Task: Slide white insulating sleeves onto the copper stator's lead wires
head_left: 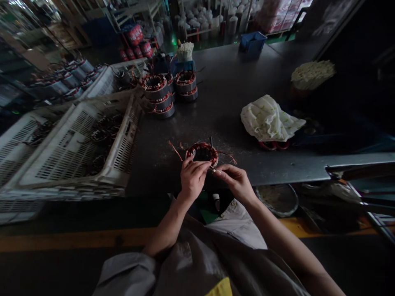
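Head view: left hand (pixel 194 177) grips reddish, copper-wound ring (pixel 213 155) near front edge of dark table (pixel 154 164); right hand (pixel 237 181) pinches small pale piece (pixel 212 168), best guided gently.

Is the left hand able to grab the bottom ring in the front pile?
Probably not: other rings sit on the bottom ring, and the left hand is busy at the copper-wound ring.

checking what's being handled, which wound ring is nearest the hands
The lone wound ring, with the left hand touching it; the others on the table stand stacked farther back.
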`<state>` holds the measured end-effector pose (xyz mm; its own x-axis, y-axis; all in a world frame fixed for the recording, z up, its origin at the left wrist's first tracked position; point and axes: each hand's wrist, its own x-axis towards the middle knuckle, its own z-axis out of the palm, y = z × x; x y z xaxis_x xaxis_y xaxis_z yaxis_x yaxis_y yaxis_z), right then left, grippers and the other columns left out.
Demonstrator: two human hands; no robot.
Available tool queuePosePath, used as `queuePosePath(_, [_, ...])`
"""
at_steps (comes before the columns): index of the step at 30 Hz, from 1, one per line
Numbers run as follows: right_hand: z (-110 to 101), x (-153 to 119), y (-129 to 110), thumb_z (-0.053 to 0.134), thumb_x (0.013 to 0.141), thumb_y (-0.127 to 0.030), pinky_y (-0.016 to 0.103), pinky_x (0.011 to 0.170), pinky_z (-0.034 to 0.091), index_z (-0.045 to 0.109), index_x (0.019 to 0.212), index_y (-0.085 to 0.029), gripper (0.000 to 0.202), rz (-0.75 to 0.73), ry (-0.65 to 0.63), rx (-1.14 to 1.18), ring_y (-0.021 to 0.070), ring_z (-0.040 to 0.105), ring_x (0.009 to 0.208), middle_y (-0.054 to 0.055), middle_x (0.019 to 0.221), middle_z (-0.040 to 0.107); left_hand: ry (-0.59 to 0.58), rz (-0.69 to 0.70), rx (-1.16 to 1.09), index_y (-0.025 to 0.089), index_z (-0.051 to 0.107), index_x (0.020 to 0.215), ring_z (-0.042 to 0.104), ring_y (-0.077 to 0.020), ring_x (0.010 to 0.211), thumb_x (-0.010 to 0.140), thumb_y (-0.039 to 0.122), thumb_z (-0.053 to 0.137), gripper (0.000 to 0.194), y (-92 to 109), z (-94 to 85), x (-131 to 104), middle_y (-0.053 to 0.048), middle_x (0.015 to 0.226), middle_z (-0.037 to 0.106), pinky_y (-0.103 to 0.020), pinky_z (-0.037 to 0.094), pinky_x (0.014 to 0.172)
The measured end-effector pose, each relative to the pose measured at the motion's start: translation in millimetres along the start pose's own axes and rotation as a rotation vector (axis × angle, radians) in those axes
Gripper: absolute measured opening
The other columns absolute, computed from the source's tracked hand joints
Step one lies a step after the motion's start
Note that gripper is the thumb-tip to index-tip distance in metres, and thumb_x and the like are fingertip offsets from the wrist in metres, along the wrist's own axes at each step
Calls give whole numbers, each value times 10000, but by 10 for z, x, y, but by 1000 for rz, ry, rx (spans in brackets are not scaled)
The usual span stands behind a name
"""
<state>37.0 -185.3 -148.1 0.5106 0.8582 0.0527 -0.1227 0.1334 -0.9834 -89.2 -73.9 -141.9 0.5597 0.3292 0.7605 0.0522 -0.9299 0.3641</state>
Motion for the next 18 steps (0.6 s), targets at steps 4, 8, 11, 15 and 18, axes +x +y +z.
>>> queuePosePath(4, [-6, 25, 16, 764, 763, -484, 264, 684, 475, 700, 821, -166, 329, -17, 14, -22, 156, 583, 728, 42, 788, 662, -22, 0, 7, 214, 629, 1081, 673, -148, 904, 994, 105, 518, 178, -3, -9, -5, -7, 1012, 706, -417, 420, 1059])
queuePosePath(8, [-25, 16, 21, 759, 784, -450, 262, 684, 462, 695, 827, -170, 290, -32, -4, -28, 152, 577, 732, 34, 790, 657, -52, -51, 44, 215, 647, 1058, 680, -164, 885, 1017, 149, 482, 182, -12, -7, -17, -17, 968, 710, -427, 468, 1021])
queuePosePath(11, [-29, 33, 50, 757, 784, -470, 258, 670, 453, 693, 828, -166, 314, -30, -6, -45, 151, 577, 723, 34, 790, 657, -49, -32, 31, 216, 645, 1069, 676, -157, 891, 1002, 128, 506, 178, -11, -2, -18, -13, 979, 708, -412, 477, 1014])
queuePosePath(15, [-44, 91, 101, 723, 827, -467, 274, 718, 460, 690, 869, -173, 299, -78, -36, -121, 168, 604, 784, 40, 848, 671, -49, -8, -8, 214, 633, 1100, 670, -150, 922, 982, 103, 538, 188, 13, -25, -3, -14, 1021, 702, -389, 480, 1015])
queuePosePath(18, [-83, 101, 80, 639, 908, -417, 313, 760, 465, 672, 885, -179, 242, -276, -66, -343, 187, 609, 832, 55, 883, 666, -80, 10, -27, 204, 630, 1115, 664, -159, 954, 980, 121, 558, 175, 27, -62, 1, -28, 1064, 695, -388, 490, 1002])
